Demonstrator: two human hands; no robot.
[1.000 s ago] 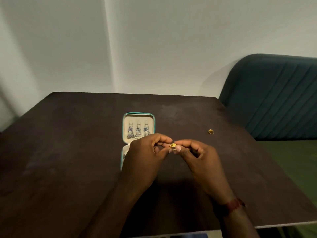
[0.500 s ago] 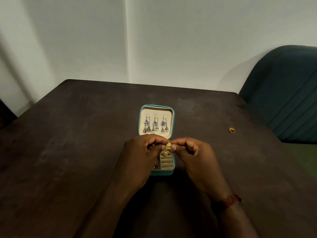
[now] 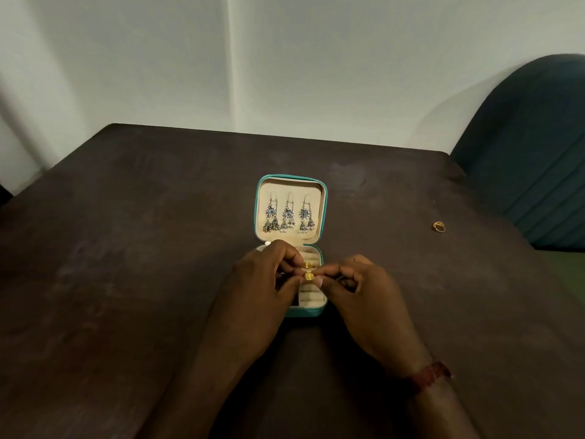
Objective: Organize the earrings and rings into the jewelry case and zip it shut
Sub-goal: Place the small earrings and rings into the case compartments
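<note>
Both hands, the left hand (image 3: 262,280) and right hand (image 3: 361,289), pinched a small gold ring (image 3: 308,276) between closed fingertips above the open jewelry case (image 3: 323,217), a light, rigid, slippery piece seemingly best gripped by its band.

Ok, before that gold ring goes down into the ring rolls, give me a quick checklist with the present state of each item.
1. Ornate gold ring pinched between left hand and right hand: ok.
2. Teal zip jewelry case open, lid laid flat: ok.
3. Cream ring rolls in front of the pinch free: ok; one gold band already sits in a roll behind it.
4. Three silver dangling earrings hung in the lid: ok.
5. All rings collected: not ok; a small gold ring lies on the dark table to the right.
6. Compartment under the left hand: cannot tell, it is hidden.
</note>
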